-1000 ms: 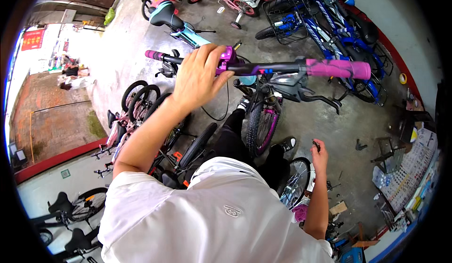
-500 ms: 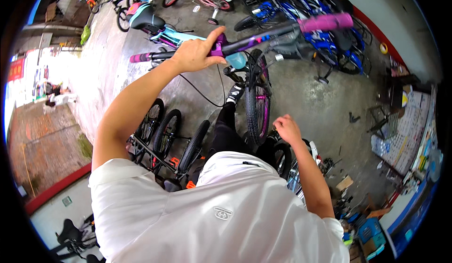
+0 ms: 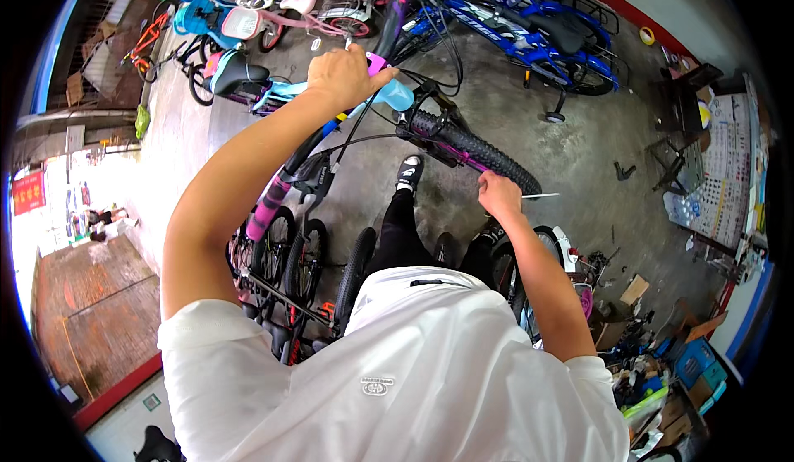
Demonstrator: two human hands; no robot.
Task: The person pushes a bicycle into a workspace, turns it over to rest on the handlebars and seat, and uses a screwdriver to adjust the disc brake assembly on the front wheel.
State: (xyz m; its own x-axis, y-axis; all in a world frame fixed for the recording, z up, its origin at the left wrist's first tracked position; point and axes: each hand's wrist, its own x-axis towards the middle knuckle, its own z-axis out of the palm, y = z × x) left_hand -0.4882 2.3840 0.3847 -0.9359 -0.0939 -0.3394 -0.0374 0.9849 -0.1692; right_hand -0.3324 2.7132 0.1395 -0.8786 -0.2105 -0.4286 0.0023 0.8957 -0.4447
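Note:
A bicycle with a light-blue head tube (image 3: 395,95) stands in front of me. Its handlebar (image 3: 314,141) is turned, with one pink-and-black grip (image 3: 269,205) close to my left arm. My left hand (image 3: 341,77) is closed over the handlebar's middle at the purple stem (image 3: 377,64). The front wheel (image 3: 480,152) points toward the lower right. Beside its tyre my right hand (image 3: 500,193) is closed on a thin pale rod (image 3: 542,196) that sticks out to the right. The rod's kind cannot be made out.
Blue bicycles (image 3: 529,28) stand at the upper right, pink children's bicycles (image 3: 289,7) at the upper left. Several black tyres (image 3: 306,259) are close by my legs. A bench (image 3: 728,181) and tool clutter line the right wall. A wooden ramp (image 3: 99,305) lies left.
The handlebar has swung round, its pink grip coming toward my left arm, and the front wheel has turned to the right. My right hand has moved up slightly beside the tyre.

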